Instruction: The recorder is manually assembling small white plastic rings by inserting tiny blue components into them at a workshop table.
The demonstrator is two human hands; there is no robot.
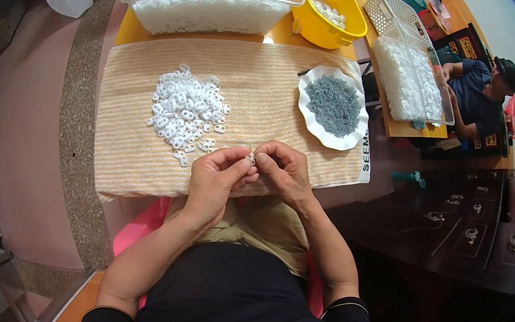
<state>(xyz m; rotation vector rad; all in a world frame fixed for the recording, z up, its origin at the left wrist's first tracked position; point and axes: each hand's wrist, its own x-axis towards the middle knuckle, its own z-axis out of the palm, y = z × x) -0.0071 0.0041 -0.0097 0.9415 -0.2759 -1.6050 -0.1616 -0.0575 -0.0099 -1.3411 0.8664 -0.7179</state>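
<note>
White and tiny, a piece (pixel 252 158) is pinched between the left hand (pixel 215 173) and right hand (pixel 285 173), over the near part of the striped cloth (pixel 266 99). They cover most of it, hiding its full shape. On the cloth's left lies a heap (pixel 184 110) of white two-holed parts; on its right, a scalloped dish (pixel 339 142) of grey-blue slivers (pixel 332 106), too small to distinguish. Beyond the cloth, a clear tub (pixel 211 21) is cut off above.

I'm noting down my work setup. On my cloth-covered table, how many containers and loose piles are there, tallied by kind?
Clear bin: 1
Yellow basin: 1
White wavy-edged plate: 1
Loose pile of white pieces: 1
Total: 4
</note>
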